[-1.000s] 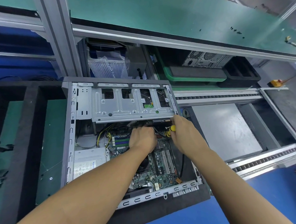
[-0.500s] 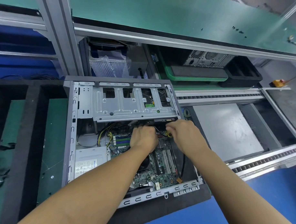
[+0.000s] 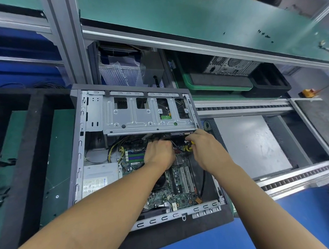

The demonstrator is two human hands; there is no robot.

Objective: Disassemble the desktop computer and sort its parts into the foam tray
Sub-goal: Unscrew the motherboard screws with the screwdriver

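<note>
"Under the drive cage [image 3: 148, 115], what has the right hand [image 3: 207, 152] got?"
"Its fingers curl round a yellow-and-black piece [image 3: 188, 147], just above the motherboard [image 3: 180, 179]."
"And the left hand [image 3: 159, 154]?"
"Knuckles up, fingers tucked down out of sight. I can't tell whether it holds anything."
"Where's the desktop computer [image 3: 80, 146]?"
"Lying open on its side, with the foam tray [image 3: 36, 147] just to its left."

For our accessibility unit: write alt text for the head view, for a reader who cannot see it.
A left hand and right hand reach into an open grey metal desktop computer case, at the edge of its silver drive cage, above the green motherboard. A black foam tray lies on its left.
</note>
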